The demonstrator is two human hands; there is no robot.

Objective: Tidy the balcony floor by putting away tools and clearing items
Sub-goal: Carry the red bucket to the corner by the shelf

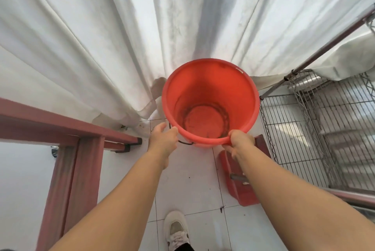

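The right hand (239, 141) grips the near rim of the red bucket (211, 100), held above the tiled floor (190, 185) before the white curtain (121, 37). The left hand (163, 139) curls at the bucket's side, apparently around its wire handle (185, 142).

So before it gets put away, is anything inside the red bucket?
No loose items show inside the red bucket: only a dark grime ring around its bottom and some specks. The inner wall nearest the camera is hidden by the rim.
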